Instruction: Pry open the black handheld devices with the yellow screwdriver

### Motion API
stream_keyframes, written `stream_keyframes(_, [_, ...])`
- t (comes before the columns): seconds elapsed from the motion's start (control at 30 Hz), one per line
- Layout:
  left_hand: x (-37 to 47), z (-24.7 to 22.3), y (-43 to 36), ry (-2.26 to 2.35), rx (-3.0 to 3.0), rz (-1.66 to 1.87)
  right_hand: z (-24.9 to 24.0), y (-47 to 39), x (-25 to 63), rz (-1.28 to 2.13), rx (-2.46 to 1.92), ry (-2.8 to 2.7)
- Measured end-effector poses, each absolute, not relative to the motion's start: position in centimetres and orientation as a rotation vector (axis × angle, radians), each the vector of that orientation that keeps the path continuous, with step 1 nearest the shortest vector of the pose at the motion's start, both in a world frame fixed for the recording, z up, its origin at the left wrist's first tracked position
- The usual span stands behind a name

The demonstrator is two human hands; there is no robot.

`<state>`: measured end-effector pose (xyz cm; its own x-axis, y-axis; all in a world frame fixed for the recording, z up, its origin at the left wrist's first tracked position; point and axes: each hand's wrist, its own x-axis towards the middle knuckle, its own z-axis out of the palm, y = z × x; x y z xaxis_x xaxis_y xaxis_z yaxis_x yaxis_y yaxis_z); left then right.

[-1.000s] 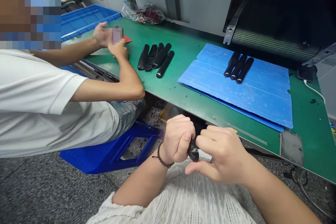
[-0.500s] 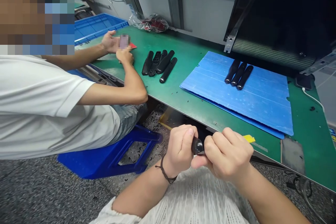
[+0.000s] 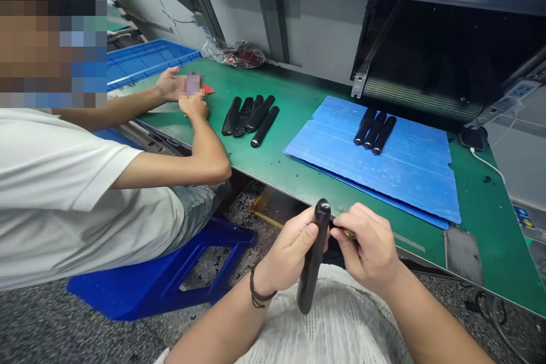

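My left hand [image 3: 294,247] is closed around a long, glossy black plastic handle shell [image 3: 313,273], its rounded end up and its length slanting down towards my lap. Close beside its upper end, my right hand [image 3: 369,244] pinches a slim tool with a yellowish part [image 3: 349,234]. Fingers hide most of that tool, so its exact kind does not show. Whether its tip touches the shell, I cannot tell. Three similar black shells [image 3: 374,132] lie side by side on a blue plastic sheet [image 3: 409,182] on the bench.
More black shells [image 3: 251,116] lie on the green bench [image 3: 264,165]. A co-worker [image 3: 63,182] sits at the left on a blue stool [image 3: 157,278], both hands over the bench. Behind are a blue crate [image 3: 149,62] and clear plastic bag [image 3: 239,55]; a dark screen [image 3: 426,51] stands at the back.
The shell has swung from pointing end-on to standing lengthwise in my left hand. My right hand has turned and drawn slightly off it. The whole view has shifted a little.
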<state>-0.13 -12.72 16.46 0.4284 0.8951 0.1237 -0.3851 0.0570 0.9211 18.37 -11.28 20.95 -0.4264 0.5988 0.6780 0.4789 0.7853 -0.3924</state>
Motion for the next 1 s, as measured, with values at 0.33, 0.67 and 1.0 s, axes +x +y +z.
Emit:
stream_keyframes(0.33, [-1.0,17.0,-12.0,0.603,1.768,1.196,24.9,-10.5,20.0,0.566,-0.969,-2.312])
stream_keyframes(0.67, [-1.0,16.5,-12.3,0.627,1.778,1.213,24.8,-10.3,19.4,-0.037,-0.892,-2.409])
stream_keyframes(1.0, [-0.8,16.4,-12.2,0.626,1.347,1.091,23.1,-11.2,19.6,0.17,-0.881,-2.249])
